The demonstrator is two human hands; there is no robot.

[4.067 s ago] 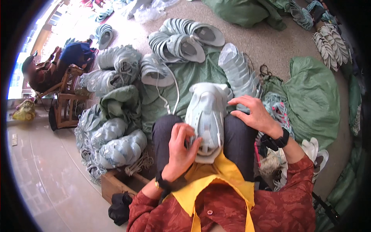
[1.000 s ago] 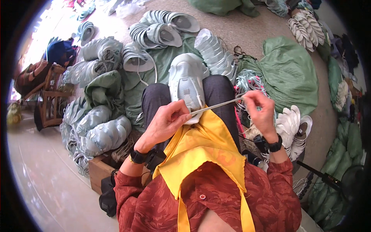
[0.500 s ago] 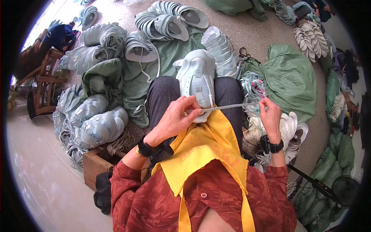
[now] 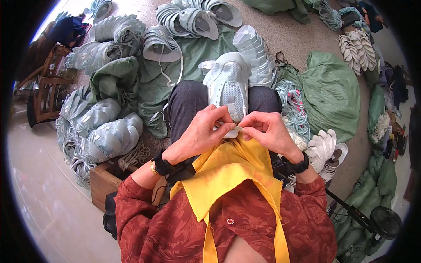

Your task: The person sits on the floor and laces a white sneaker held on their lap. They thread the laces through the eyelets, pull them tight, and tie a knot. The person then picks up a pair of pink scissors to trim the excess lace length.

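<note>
A pale grey-blue shoe upper [image 4: 229,83] with a mesh tongue lies between my knees, its toe pointing away from me. My left hand [image 4: 205,131] is closed at the near end of the upper, thumb and forefinger pinching its edge. Right beside it, my right hand [image 4: 268,133] is closed too, its fingertips almost touching the left ones. The pale lace between them is mostly hidden by the fingers. Below the hands, a white edge of the upper rests on the yellow apron [image 4: 237,162].
Stacked pale uppers [image 4: 112,136] lie to the left, beside a wooden box [image 4: 101,186]. More uppers [image 4: 186,22] sit ahead on green cloth. On the right are a bundle of laces [image 4: 293,103], a green sack [image 4: 331,94] and white uppers [image 4: 322,149].
My right hand has come in leftward to meet the left. The lace that was stretched taut between the hands no longer shows as a long strand.
</note>
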